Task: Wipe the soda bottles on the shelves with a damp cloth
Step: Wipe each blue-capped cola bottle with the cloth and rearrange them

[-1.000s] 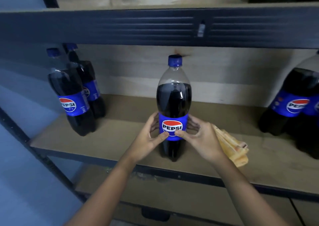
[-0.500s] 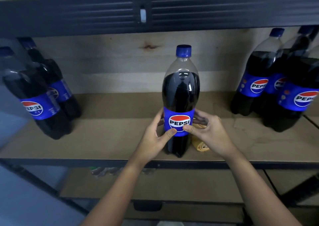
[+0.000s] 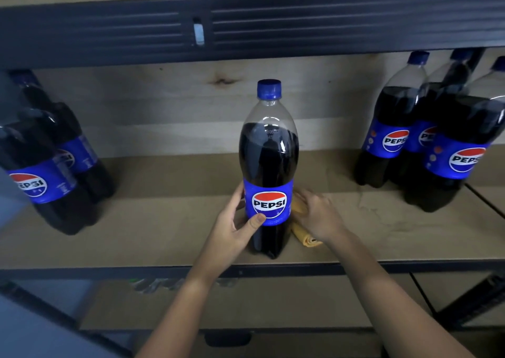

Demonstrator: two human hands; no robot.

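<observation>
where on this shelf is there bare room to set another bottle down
Two bare patches on the shelf: between the left bottles and the middle bottle, and between the cloth and the right bottles. Around the middle bottle it is crowded: left hand gripping it, right hand on the cloth.

A tan board shelf [image 3: 164, 221] in a dark metal frame carries one upright Pepsi bottle [image 3: 269, 149] near the front edge, a folded yellow cloth [image 3: 304, 236] just beside it, two bottles [image 3: 46, 171] left, three bottles [image 3: 426, 141] right.
</observation>
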